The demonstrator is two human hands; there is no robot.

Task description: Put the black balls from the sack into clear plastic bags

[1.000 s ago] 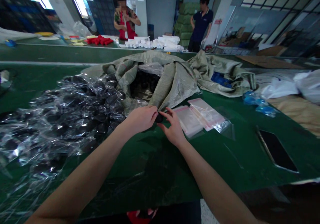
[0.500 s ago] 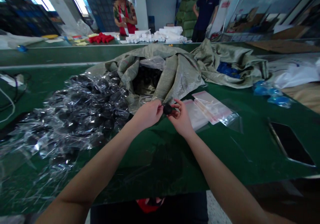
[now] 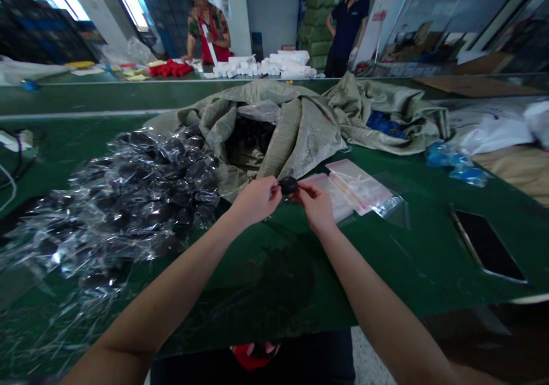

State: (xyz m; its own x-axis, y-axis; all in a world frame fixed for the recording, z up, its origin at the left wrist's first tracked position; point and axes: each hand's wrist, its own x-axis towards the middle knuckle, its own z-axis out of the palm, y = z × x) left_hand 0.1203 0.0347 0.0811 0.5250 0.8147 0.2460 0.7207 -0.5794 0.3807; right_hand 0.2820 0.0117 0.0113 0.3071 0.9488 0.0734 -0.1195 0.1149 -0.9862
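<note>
A small black rounded piece (image 3: 288, 185) is held up between my two hands, above the green table. My left hand (image 3: 257, 199) is closed, its fingertips pinching at the piece's left end. Thumb and fingers of my right hand (image 3: 316, 203) are pinched together at its right side. A bit of clear film seems to show just under the piece, too small to make out well. Left of my hands lies a heap of black pieces in clear wrapping (image 3: 171, 185). Beside my right hand are flat clear plastic bags (image 3: 360, 186). Behind the hands, an open woven sack (image 3: 306, 130) contains more black pieces.
A phone (image 3: 489, 245) lies on the green table (image 3: 386, 282) at right. A second woven sack (image 3: 355, 104) holds something blue, with blue wrapped items (image 3: 457, 162) nearby. Cables (image 3: 17, 167) lie far left. Across the table, two people stand near white pieces (image 3: 274, 63) and red pieces (image 3: 170, 68).
The fingers of my right hand have drawn together at the black piece, which now shows more between the hands. The view has shifted slightly. One person opposite has lowered an arm to the table.
</note>
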